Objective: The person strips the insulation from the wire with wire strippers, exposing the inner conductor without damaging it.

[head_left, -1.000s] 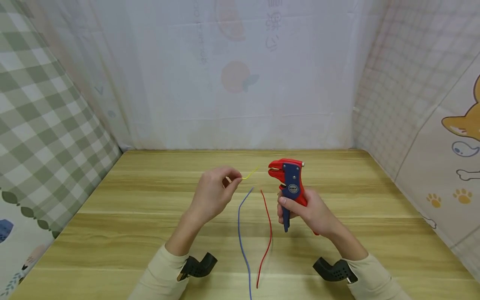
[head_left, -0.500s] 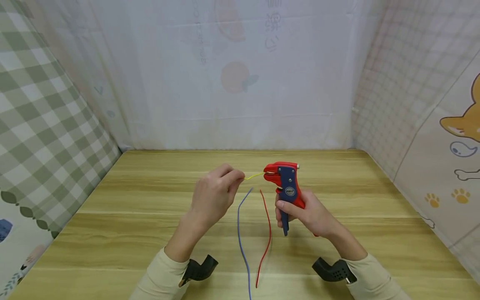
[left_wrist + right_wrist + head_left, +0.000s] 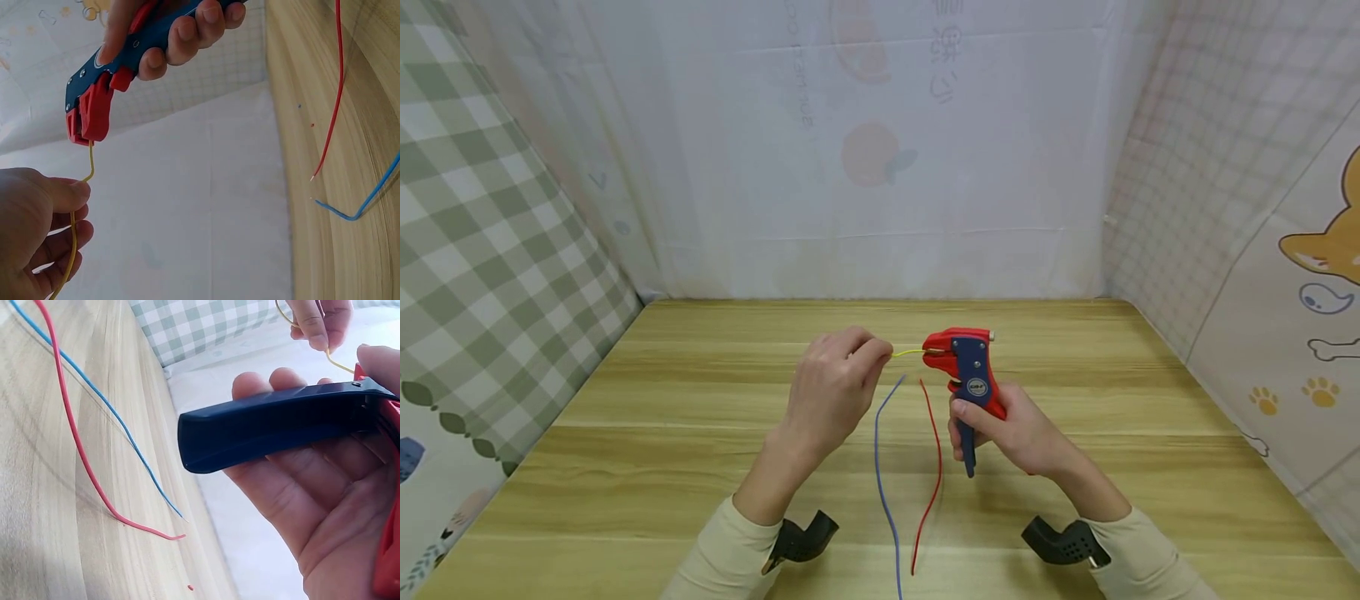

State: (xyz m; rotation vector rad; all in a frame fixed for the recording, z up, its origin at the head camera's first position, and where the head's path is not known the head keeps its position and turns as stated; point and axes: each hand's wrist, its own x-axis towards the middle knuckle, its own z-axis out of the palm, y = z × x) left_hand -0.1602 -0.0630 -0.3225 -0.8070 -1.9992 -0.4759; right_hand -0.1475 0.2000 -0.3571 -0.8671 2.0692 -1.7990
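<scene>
My left hand pinches a yellow wire between thumb and fingers, near one end. That end reaches the red jaws of a red and blue wire stripper, and the tip is hidden inside them. My right hand grips the stripper upright by its handles, fingers around the dark blue lever. In the left wrist view the yellow wire bends just below the jaws, and its rest trails down past the palm.
On the wooden table between the forearms lie a blue wire and a red wire, lengthwise. The red wire shows a bare tip in the left wrist view. Small red and blue bits lie near the wire ends. A white curtain hangs behind.
The yellow wire's end, apart from the stripper a second ago, is now in its jaws. The stripper has moved slightly left and down; the left hand has turned and shifted slightly right.
</scene>
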